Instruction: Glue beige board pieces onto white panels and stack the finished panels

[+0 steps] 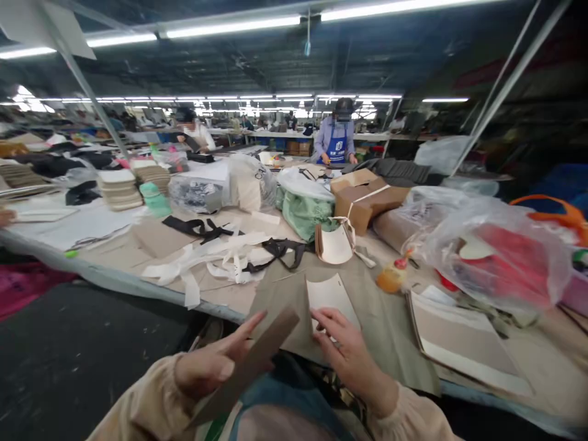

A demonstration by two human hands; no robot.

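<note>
My left hand (215, 361) holds a flat grey-brown piece (250, 361), tilted up over the table's front edge, with the thumb on its near face and the fingers behind it. To its right, my right hand (342, 346) rests its fingertips on the left part of a cream panel (333, 294). That panel lies on an olive-grey cloth (381, 318). The right fingers are bent and close together. A curved stack of cream and brown pieces (335, 244) stands just beyond the panel.
Black straps (197, 228) and white strips (184, 266) lie left of the cloth. A yellow glue bottle (392, 275), layered panels (468, 337) and a clear plastic bag (505, 251) are on the right. Across the table stands a person in a blue apron (337, 147).
</note>
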